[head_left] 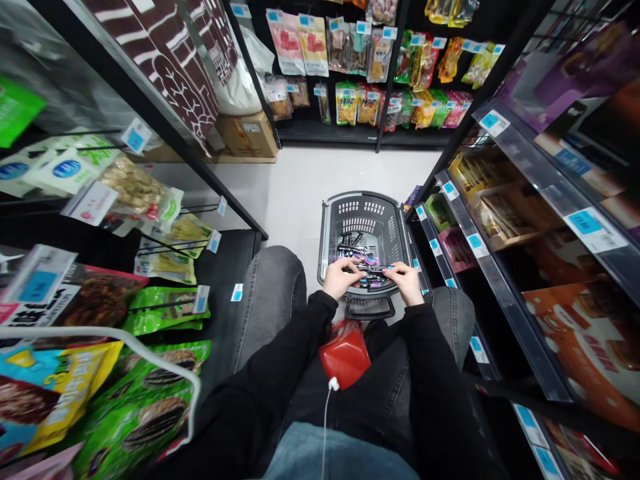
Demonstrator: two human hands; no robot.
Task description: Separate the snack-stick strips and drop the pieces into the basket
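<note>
A grey plastic shopping basket (363,205) with slotted walls stands on the floor between my knees. Several narrow, dark, shiny pieces (351,244) lie loose inside it, with a bit of purple among them; their kind is too small to tell. Over the basket's near side, my left hand (341,278) and my right hand (406,280) face each other, fingers pinched on the two ends of a slim dark strip (371,269). The strip lies roughly level between them. Below the basket's folded handle (370,307) is a red glossy pouch (345,355) with a white cord.
Shelves close in on both sides. Bagged snacks (170,370) hang at the left, beside a white curved rail (125,337). Tagged shelf edges (530,167) rise at the right. A cardboard box (247,137) and a rack of hanging packets (356,103) stand ahead.
</note>
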